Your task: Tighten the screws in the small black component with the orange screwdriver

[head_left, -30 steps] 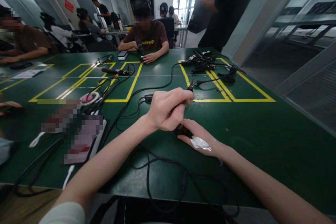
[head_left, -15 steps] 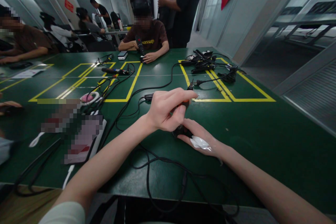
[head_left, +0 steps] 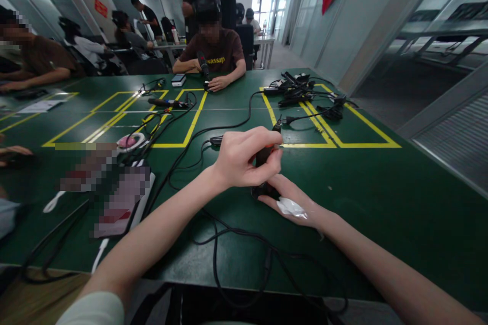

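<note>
My left hand (head_left: 249, 158) is wrapped round the upper part of a dark handheld tool (head_left: 263, 158), thumb and forefinger curled towards each other. A little red shows on the tool between the fingers, and its tip with a cord points away from me. Lower down, my right hand (head_left: 292, 198) holds the tool's black base end close to the table, its fingers mostly hidden behind the left hand. A white patch (head_left: 293, 207) with clear tape lies near the right thumb and wrist.
Black cables (head_left: 244, 233) loop across the green table (head_left: 381, 203). Phones (head_left: 124, 200) and a tape roll (head_left: 131, 141) lie left. Beyond are yellow tape outlines, a black tool (head_left: 168, 103) and a cable pile (head_left: 293, 87). A seated person (head_left: 217, 56) works opposite.
My left thumb has shifted right and up along the tool, and the forefinger has drawn in slightly. My right hand is nearly still. A standing person behind has moved left.
</note>
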Demonstrator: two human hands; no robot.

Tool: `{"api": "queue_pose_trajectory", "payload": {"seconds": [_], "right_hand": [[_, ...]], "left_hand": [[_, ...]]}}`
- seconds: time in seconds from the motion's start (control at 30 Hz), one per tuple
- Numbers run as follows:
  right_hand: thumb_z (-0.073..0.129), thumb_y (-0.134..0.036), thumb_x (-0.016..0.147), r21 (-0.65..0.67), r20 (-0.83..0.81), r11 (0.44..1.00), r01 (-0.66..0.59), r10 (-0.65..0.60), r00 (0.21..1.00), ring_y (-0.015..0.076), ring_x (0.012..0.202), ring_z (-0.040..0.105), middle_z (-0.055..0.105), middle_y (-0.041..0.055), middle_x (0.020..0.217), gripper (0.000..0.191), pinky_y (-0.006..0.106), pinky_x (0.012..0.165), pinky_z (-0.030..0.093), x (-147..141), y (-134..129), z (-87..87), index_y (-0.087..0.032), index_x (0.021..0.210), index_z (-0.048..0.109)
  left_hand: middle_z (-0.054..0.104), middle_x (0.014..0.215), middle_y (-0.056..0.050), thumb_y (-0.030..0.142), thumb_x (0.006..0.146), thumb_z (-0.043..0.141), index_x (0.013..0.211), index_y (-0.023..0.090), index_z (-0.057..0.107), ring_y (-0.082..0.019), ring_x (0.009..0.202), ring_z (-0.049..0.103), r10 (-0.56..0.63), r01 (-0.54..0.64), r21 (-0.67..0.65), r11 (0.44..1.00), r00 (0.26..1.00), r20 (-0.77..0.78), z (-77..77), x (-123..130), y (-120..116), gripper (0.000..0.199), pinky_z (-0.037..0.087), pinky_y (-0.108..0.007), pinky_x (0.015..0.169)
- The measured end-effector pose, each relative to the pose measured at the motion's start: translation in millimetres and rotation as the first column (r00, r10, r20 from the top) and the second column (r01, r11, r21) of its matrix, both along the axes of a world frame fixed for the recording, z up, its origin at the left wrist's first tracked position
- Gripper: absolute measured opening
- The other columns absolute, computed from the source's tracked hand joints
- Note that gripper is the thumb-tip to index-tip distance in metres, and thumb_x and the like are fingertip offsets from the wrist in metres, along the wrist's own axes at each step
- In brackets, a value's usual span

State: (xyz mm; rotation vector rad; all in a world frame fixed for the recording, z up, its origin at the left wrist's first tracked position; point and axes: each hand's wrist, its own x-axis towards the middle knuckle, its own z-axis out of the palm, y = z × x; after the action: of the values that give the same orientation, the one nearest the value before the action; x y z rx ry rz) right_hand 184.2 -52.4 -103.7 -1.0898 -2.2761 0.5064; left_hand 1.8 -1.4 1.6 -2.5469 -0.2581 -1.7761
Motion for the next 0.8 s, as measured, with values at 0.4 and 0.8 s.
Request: {"api": "queue_pose_trajectory", "payload": {"seconds": [0.4,0.8], "right_hand": [[0.068,-0.026,0.095,-0.021,0.002,1.0,-0.006,0.006,1.0,0.0277,0.09,0.067,0.072,0.0087,0.102,0.019,0.042,0.08,0.055,0.9,-0.1,1.9,-0.021,0.113,0.062],[0.068,-0.028,0.095,-0.029,-0.016,1.0,0.008,-0.008,1.0,0.0275,0.09,0.067,0.073,0.0084,0.102,0.016,0.042,0.08,0.055,1.0,-0.4,-0.9,-0.021,0.109,0.064]], "left_hand": [[0.071,0.079,-0.002,0.018,0.094,0.042,0.108,0.015,0.064,-0.009,0.064,0.065,-0.085,0.084,-0.012,0.996,0.996,-0.034,-0.6,-5.6,1.8,0.026,0.054,-0.021,0.062],[0.066,0.07,0.005,0.033,0.094,0.063,0.096,0.018,0.06,-0.004,0.052,0.056,0.027,-0.03,0.057,0.998,0.999,0.043,-2.1,0.1,3.2,0.016,0.043,-0.015,0.053]]}}
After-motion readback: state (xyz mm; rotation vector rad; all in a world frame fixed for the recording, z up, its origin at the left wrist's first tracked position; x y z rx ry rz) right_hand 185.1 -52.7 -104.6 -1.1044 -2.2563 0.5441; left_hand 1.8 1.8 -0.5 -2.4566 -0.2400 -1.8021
